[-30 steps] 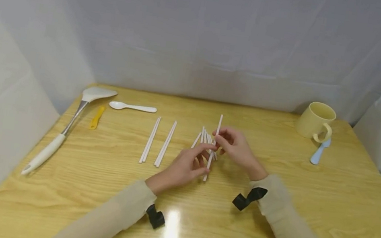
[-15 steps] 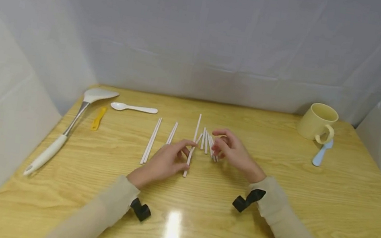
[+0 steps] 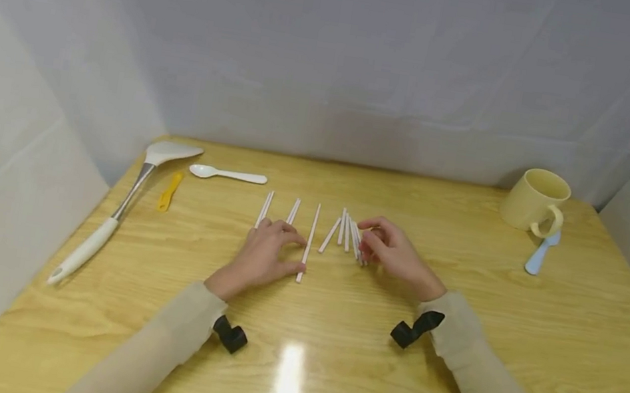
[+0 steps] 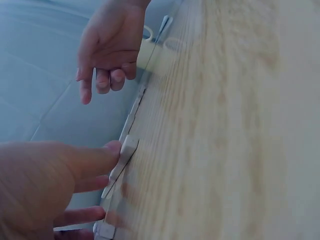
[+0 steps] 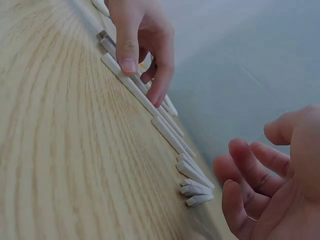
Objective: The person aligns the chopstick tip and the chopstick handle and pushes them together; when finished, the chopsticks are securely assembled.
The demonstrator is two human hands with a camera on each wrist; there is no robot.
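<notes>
In the head view my left hand (image 3: pixel 263 252) is low over the table, its thumb and index fingertips on a long white chopstick (image 3: pixel 313 226) that lies along the wood. The left wrist view shows the thumb right at the near end of this chopstick (image 4: pixel 129 149). Two pairs of white chopsticks, the left pair (image 3: pixel 264 209) and the middle pair (image 3: pixel 293 210), lie partly hidden behind that hand. My right hand (image 3: pixel 394 251) hovers with loosely bent fingers, holding nothing. Just left of it, several shorter white sticks (image 3: pixel 342 227) fan out on the table.
A white spoon (image 3: pixel 227 175), a small yellow utensil (image 3: pixel 170 192) and a long white-handled turner (image 3: pixel 130 194) lie at the left. At the back right stands a yellow mug (image 3: pixel 534 202) with a light-blue spoon (image 3: pixel 537 258) beside it.
My left hand has carried the chopstick leftward from the fan of sticks and lowered it beside the two pairs. My right hand has let go of it and stays near the shorter sticks.
</notes>
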